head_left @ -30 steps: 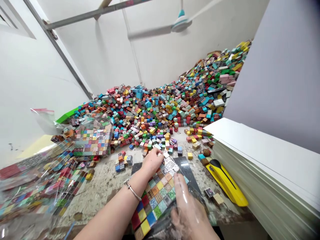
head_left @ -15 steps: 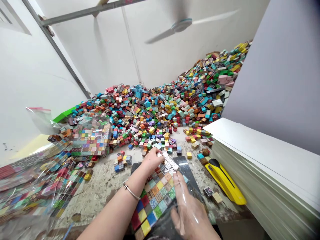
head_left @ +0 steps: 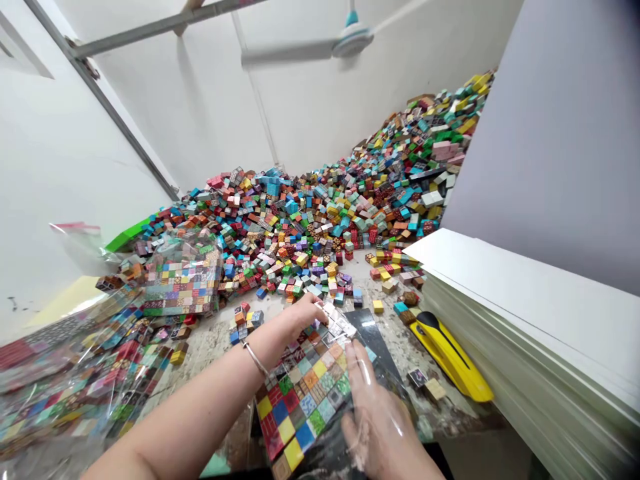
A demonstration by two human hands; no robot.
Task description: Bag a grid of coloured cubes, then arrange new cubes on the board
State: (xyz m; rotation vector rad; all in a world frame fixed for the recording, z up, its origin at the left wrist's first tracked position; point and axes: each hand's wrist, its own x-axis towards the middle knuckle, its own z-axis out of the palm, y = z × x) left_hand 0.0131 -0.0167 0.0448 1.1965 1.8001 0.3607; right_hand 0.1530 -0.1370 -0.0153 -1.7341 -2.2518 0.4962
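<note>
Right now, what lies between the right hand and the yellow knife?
Two loose small blocks lie on the speckled counter between the right hand and the yellow knife. The head view shows this.

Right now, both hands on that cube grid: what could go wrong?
1. The cube grid has its near corner at the table edge; a push from the left hand at the far end could shed rows.
2. The yellow utility knife lies close to the right hand; a sideways sweep may hit it. Blade state unclear.
3. Loose cubes beside the grid could get dragged in.
</note>
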